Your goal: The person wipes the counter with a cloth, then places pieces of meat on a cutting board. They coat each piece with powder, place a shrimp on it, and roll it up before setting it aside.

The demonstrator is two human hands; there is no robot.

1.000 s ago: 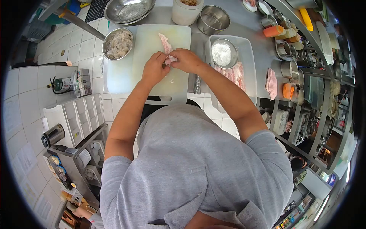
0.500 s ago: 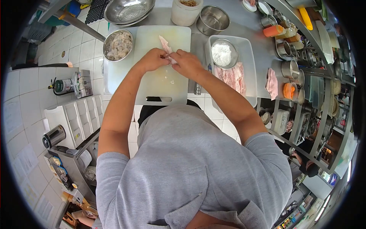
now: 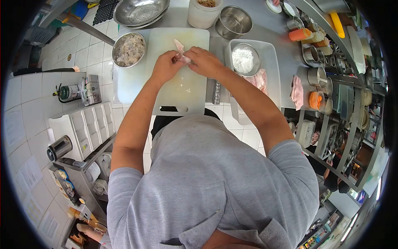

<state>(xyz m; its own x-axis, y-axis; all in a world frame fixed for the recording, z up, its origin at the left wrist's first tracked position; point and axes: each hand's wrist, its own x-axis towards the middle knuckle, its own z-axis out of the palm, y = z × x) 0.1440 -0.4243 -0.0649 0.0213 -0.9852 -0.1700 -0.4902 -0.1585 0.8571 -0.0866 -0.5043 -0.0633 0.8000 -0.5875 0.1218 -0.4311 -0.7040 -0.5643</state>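
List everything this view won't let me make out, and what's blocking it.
Head view: part of the pale meat strip, covered by the left hand and right hand.
Head view: part of the slab of meat in the plastic tub, behind the right forearm.
Head view: the co-worker's hand, cut off by the top edge.
Head view: any print on the wall papers, too small.
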